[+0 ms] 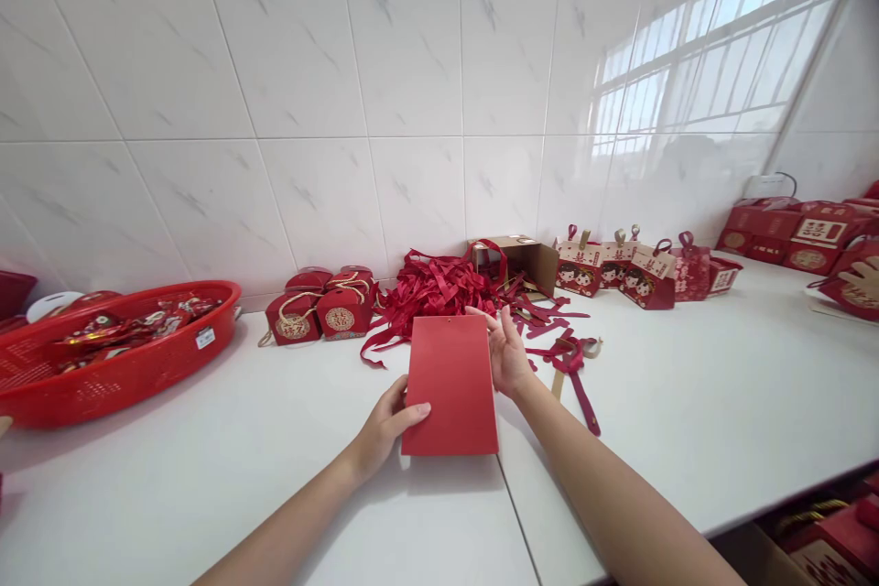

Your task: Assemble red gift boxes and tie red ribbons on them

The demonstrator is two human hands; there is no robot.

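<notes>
Card (454, 385) between your hands looks unfinished, no handle showing. Left of your left hand (388, 419) sit a basket (157, 364) and made-up boxes (341, 300); that hand grips its left edge. Your right hand (509, 355) spreads loosely at its right edge; handled bags (649, 286) stand farther right.

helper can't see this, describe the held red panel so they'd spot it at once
On the white table, find the heap of red ribbons. In front of it, the left hand holds the red panel, the right hand at its right edge. Unlike the printed boxes left of the ribbons, its visible face is plain.
</notes>
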